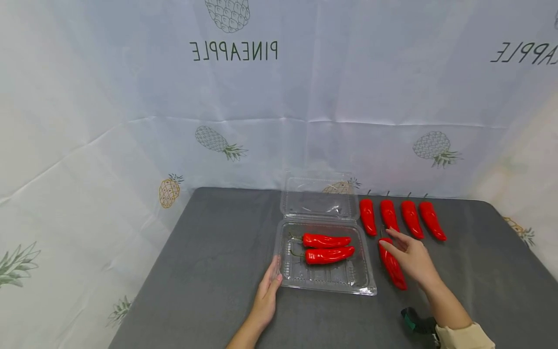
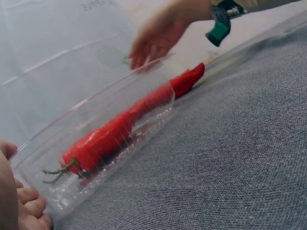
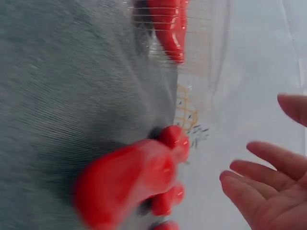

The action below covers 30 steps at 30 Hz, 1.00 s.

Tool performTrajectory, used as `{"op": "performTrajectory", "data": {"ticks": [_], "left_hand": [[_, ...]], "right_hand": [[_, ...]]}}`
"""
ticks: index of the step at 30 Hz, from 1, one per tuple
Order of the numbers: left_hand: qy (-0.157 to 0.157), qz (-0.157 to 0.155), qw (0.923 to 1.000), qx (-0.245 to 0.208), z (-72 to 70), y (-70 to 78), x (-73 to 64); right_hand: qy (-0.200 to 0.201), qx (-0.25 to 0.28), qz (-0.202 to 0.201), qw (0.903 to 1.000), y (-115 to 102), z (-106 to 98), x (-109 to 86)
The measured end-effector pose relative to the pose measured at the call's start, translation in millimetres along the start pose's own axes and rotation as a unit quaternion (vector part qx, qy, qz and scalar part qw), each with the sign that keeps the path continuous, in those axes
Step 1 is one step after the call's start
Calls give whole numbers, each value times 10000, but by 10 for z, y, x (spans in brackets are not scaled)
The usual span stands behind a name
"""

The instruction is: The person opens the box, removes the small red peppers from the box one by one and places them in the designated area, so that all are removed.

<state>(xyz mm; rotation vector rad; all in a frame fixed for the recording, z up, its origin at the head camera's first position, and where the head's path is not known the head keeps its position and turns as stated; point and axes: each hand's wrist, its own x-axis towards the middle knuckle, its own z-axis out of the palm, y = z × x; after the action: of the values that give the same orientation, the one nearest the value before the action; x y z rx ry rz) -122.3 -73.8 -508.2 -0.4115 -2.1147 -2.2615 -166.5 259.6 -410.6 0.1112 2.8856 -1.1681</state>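
My left hand (image 1: 264, 301) grips the left side of a clear plastic clamshell box (image 1: 324, 287), thumb at the rim and fingers curled against the wall in the left wrist view. Two red peppers (image 1: 329, 256) with green stems lie side by side in the box, stems to the left. To the right of the box, my right hand (image 1: 413, 256) hovers over a single red pepper (image 1: 395, 271) on the table. Its fingers are spread and relaxed in the right wrist view, with a gap between the hand (image 3: 268, 187) and the pepper (image 3: 122, 179).
Behind the single pepper, several more red peppers (image 1: 410, 219) stand in a row, stems away from me. The box's transparent lid (image 1: 320, 201) lies folded back toward the pineapple-print curtain (image 1: 348, 97). A dark grey cloth covers the table (image 1: 209, 271).
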Motion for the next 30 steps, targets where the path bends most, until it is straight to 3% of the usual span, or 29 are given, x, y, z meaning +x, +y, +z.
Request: {"op": "performTrajectory", "data": {"ticks": [7,13,24,30], "left_hand": [[-8,-68,10000,43,3,4,1],[-6,-191,9998,87,-2,15,-5],[-62,-88,9999,16,-18,9,-7],[-70,-221,9997,85,-15,32,-6]], "right_hand": [[-210,52,-929,9954,-235,-24,164],[-605,-234,-1617,9847,-445,46,287],[-1627,-770,-2178,9593,-705,234,445],[-2096,-857,-2168,9496,-788,351,483]]}}
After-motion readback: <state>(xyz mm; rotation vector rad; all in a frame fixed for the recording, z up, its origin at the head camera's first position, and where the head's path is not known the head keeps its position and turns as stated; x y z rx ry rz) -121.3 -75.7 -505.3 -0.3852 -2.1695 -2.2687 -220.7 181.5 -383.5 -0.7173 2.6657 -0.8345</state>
